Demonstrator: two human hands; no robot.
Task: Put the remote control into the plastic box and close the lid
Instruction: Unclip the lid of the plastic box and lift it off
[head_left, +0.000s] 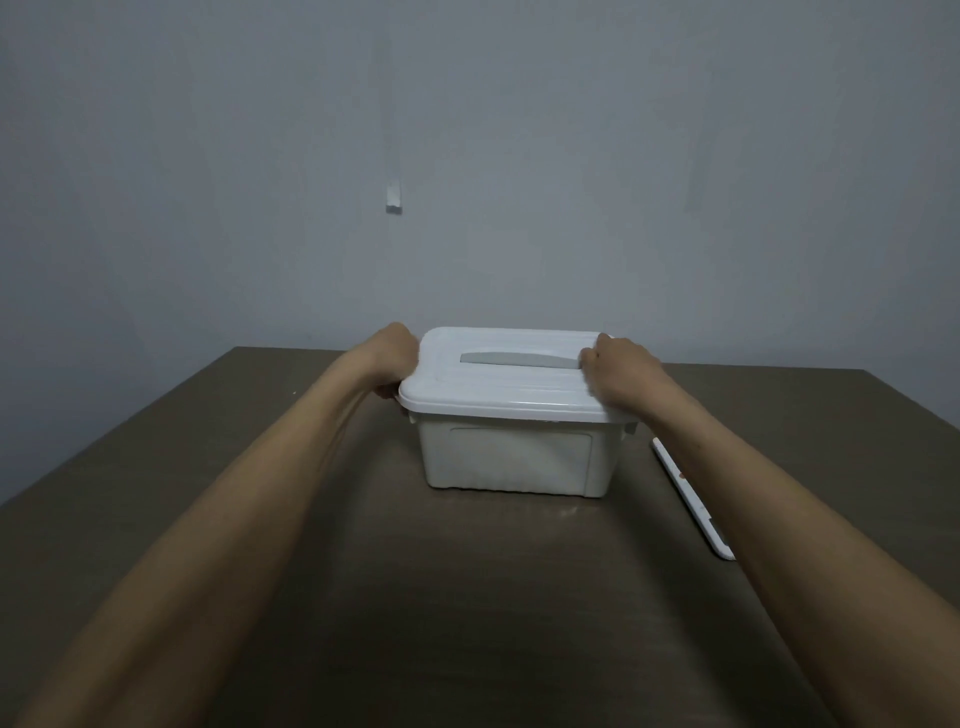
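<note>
A white plastic box stands in the middle of the brown table, its white lid resting on top with a grey handle lying flat. My left hand grips the lid's left end, fingers curled under the rim. My right hand lies over the lid's right end, fingers bent onto its top. A slim white remote control lies flat on the table to the right of the box, partly hidden by my right forearm.
The brown table ends close behind the box at a grey wall. A small white fitting hangs on the wall above.
</note>
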